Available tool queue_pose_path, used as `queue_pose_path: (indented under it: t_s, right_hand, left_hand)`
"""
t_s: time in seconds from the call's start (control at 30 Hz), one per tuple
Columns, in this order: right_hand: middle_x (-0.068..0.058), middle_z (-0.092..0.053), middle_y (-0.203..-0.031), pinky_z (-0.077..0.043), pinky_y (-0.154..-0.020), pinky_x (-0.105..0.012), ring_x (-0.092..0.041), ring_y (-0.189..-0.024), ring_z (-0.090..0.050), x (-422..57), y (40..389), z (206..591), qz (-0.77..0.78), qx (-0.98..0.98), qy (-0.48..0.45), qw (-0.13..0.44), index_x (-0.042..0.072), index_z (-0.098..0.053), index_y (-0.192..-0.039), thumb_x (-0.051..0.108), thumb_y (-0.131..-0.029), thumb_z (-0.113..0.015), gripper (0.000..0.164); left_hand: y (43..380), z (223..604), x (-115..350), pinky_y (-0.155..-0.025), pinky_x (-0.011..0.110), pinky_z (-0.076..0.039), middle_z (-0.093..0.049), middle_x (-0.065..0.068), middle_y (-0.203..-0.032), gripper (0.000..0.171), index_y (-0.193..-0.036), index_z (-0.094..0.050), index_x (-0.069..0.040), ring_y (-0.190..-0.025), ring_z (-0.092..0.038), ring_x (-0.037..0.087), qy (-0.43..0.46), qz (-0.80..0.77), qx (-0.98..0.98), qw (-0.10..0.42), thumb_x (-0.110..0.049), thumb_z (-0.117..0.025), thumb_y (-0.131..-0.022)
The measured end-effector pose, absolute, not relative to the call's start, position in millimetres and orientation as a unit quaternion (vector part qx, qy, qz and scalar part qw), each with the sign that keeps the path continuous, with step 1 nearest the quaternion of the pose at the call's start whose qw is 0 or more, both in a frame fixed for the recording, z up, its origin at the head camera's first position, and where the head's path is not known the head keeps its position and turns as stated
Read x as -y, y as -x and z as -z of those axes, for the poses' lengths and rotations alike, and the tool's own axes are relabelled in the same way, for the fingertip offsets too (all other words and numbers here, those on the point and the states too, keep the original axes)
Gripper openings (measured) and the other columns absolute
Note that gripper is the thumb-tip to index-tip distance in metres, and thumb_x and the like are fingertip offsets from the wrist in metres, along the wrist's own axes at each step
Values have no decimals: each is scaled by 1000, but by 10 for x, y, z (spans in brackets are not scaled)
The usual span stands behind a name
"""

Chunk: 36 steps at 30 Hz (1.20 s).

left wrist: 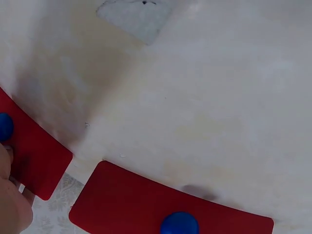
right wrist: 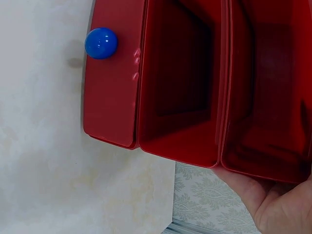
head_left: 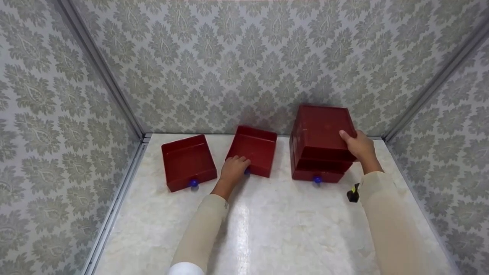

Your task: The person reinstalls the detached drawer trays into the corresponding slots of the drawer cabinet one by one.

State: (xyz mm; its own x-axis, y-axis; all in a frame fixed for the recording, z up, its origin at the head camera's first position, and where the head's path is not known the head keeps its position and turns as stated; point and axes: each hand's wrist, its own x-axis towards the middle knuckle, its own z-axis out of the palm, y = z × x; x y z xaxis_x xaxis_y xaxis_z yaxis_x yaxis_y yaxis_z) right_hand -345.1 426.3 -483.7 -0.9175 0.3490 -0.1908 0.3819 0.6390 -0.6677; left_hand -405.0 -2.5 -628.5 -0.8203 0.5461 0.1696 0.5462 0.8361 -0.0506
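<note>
Gripping middle drawer by front wall with my left hand, fingers curled over edge beside blue knob; my right hand holds red cabinet, thumb on top, fingers at right side. Other drawer just left of mine, on tabletop. Cabinet farther right, bottom drawer in, two slots above bare. Small black object near right sleeve

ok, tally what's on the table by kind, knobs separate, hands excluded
Red drawers: 3 (2 out, 1 in the cabinet)
Red cabinet: 1
Blue knobs: 3
Small black item: 1
Total: 8
</note>
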Motion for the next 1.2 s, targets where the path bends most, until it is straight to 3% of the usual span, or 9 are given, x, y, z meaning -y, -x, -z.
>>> queue_pose_path:
  t_s: [0.4,0.63,0.87,1.2]
  right_hand:
    - [-32,-44,-148,-59,-78,-52,-47,-125,-53,-4248,3454,4832,369,-907,-203,26,3,-33,-154,78,-93,-37,97]
    - [-33,-45,-145,-58,-82,-56,-49,-126,-51,-4268,3464,4837,362,-911,-195,25,1,-34,-152,78,-93,-36,97]
    - [-34,-43,-147,-59,-78,-54,-49,-126,-52,-4265,3479,4831,366,-909,-197,29,2,-31,-155,79,-93,-37,99]
    - [-33,-43,-148,-60,-76,-53,-47,-123,-53,-4254,3445,4800,376,-904,-202,28,3,-30,-157,76,-94,-39,97]
  left_hand:
    - [4008,6305,55,-89,44,-56,-71,3,-107,25,-113,-73,-20,-98,-67,26,296,2,946,132,-5,-66,-95]
    - [3926,6300,67,-93,42,-55,-72,2,-105,21,-110,-74,-19,-97,-67,25,302,12,940,159,-7,-65,-96]
    - [3771,6201,48,-80,39,-55,-72,0,-103,23,-108,-73,-20,-94,-65,23,308,13,935,177,-5,-60,-96]
    - [3490,6004,-20,-76,36,-56,-73,-2,-100,19,-106,-74,-21,-89,-66,21,319,20,928,190,-7,-68,-93]
